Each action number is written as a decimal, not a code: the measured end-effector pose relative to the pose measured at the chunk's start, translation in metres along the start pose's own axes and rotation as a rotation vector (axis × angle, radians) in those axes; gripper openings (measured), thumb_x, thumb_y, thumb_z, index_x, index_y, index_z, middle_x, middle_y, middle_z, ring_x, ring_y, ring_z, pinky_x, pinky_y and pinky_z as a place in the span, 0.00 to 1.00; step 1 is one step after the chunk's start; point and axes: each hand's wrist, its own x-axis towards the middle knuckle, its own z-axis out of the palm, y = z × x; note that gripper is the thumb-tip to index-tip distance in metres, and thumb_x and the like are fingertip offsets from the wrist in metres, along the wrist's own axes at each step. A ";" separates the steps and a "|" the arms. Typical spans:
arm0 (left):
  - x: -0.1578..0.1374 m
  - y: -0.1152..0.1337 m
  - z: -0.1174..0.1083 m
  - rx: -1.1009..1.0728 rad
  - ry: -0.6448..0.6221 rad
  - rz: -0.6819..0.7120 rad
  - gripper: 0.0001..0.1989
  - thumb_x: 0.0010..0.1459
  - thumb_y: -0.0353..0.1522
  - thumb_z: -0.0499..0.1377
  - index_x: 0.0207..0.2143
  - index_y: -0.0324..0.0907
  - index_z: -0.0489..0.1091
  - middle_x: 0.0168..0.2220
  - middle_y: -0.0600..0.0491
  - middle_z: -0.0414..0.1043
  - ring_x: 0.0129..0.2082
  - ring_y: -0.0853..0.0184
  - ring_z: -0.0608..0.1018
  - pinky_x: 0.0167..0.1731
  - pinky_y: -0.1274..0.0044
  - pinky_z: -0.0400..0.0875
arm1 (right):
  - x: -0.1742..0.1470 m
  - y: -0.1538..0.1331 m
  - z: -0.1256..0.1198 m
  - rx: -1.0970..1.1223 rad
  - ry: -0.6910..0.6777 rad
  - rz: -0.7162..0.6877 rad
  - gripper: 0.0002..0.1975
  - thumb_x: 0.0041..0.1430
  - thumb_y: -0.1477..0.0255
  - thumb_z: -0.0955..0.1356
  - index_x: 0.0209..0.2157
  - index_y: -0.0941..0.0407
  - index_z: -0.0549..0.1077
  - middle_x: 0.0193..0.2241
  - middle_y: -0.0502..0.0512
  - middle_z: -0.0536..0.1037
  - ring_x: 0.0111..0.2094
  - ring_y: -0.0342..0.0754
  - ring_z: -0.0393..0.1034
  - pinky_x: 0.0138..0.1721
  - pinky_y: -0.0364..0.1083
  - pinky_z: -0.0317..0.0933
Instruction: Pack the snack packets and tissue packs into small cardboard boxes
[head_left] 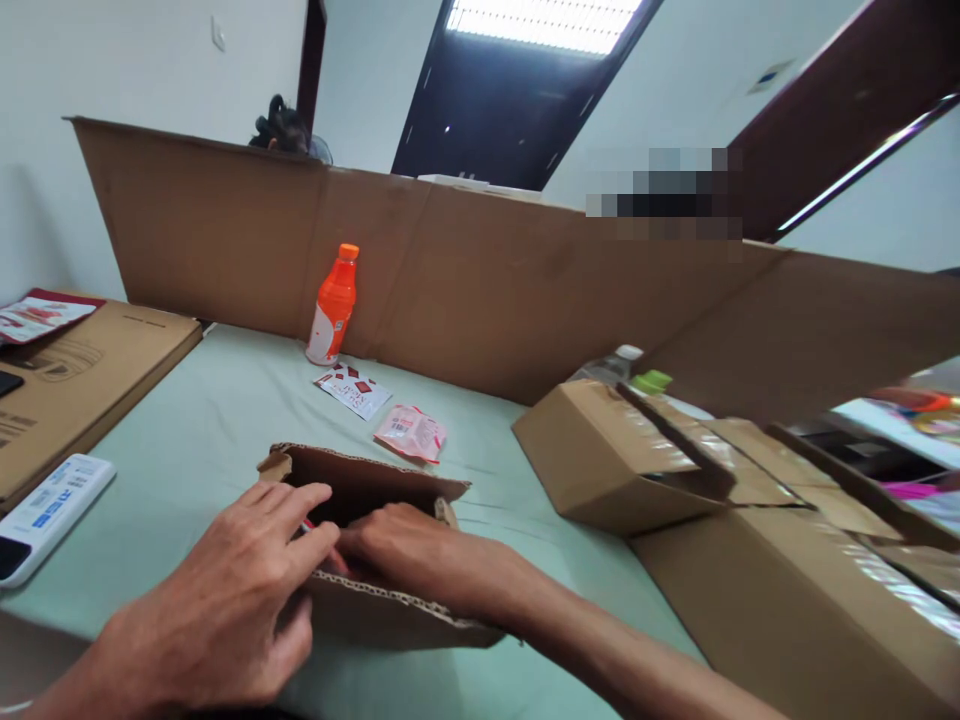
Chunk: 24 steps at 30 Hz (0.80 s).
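White gadget [56,515] lay near left; left hand [232,580] was at the left end of the open cardboard box [390,615], fingers loosely bent, probably to steady it, any pinch impossible to tell. Bottle [337,300], sachet [352,390] and pink packet [411,433] sat on the far side, likely out of the hands' way. Barely visible red item [336,562] was in the box opening between both hands' fingers, right hand [405,535] reaching inside with fingertips hidden, grip unclear, bigger cartons [787,590] standing right.
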 end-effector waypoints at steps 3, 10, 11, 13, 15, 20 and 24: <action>0.002 -0.001 -0.001 -0.050 -0.042 -0.010 0.15 0.50 0.26 0.57 0.42 0.41 0.73 0.50 0.43 0.76 0.48 0.51 0.78 0.49 0.59 0.75 | 0.006 -0.001 0.000 -0.015 -0.061 -0.026 0.11 0.68 0.74 0.65 0.34 0.58 0.79 0.34 0.57 0.84 0.31 0.48 0.74 0.31 0.44 0.54; -0.003 -0.010 0.007 -0.189 -0.154 -0.091 0.19 0.49 0.28 0.60 0.46 0.45 0.72 0.42 0.50 0.78 0.41 0.57 0.79 0.43 0.67 0.75 | -0.046 0.020 -0.033 0.385 0.314 -0.169 0.11 0.67 0.74 0.65 0.45 0.55 0.79 0.39 0.54 0.84 0.39 0.45 0.78 0.41 0.43 0.68; -0.004 -0.010 0.007 -0.193 -0.148 -0.096 0.20 0.49 0.28 0.61 0.46 0.46 0.72 0.42 0.51 0.78 0.41 0.57 0.80 0.42 0.68 0.75 | -0.053 0.032 -0.036 0.431 0.480 -0.154 0.11 0.68 0.72 0.65 0.44 0.55 0.79 0.37 0.54 0.84 0.36 0.45 0.78 0.39 0.43 0.69; -0.004 -0.010 0.008 -0.173 -0.134 -0.080 0.15 0.48 0.26 0.61 0.40 0.46 0.72 0.40 0.52 0.78 0.40 0.58 0.79 0.42 0.68 0.73 | -0.058 0.065 -0.038 0.432 0.793 -0.043 0.12 0.70 0.68 0.63 0.43 0.55 0.78 0.34 0.55 0.83 0.33 0.45 0.77 0.34 0.44 0.70; -0.003 -0.011 0.013 -0.132 -0.091 -0.014 0.10 0.49 0.25 0.61 0.34 0.45 0.70 0.35 0.55 0.77 0.37 0.60 0.78 0.45 0.68 0.70 | -0.045 0.107 -0.030 0.257 0.926 0.179 0.16 0.72 0.67 0.60 0.47 0.56 0.76 0.38 0.58 0.83 0.36 0.48 0.78 0.36 0.46 0.72; -0.001 -0.023 0.040 -0.047 0.089 0.194 0.08 0.49 0.25 0.62 0.29 0.44 0.65 0.24 0.59 0.69 0.25 0.66 0.67 0.36 0.69 0.61 | 0.025 0.193 0.020 -0.217 0.541 0.534 0.23 0.60 0.77 0.66 0.58 0.53 0.72 0.56 0.63 0.77 0.56 0.58 0.71 0.51 0.53 0.68; 0.001 -0.033 0.039 -0.022 0.079 0.220 0.08 0.46 0.29 0.62 0.32 0.45 0.69 0.26 0.57 0.67 0.26 0.65 0.65 0.36 0.69 0.61 | 0.055 0.216 0.053 -0.286 0.440 0.544 0.25 0.64 0.75 0.63 0.62 0.53 0.68 0.64 0.68 0.67 0.64 0.62 0.60 0.55 0.58 0.63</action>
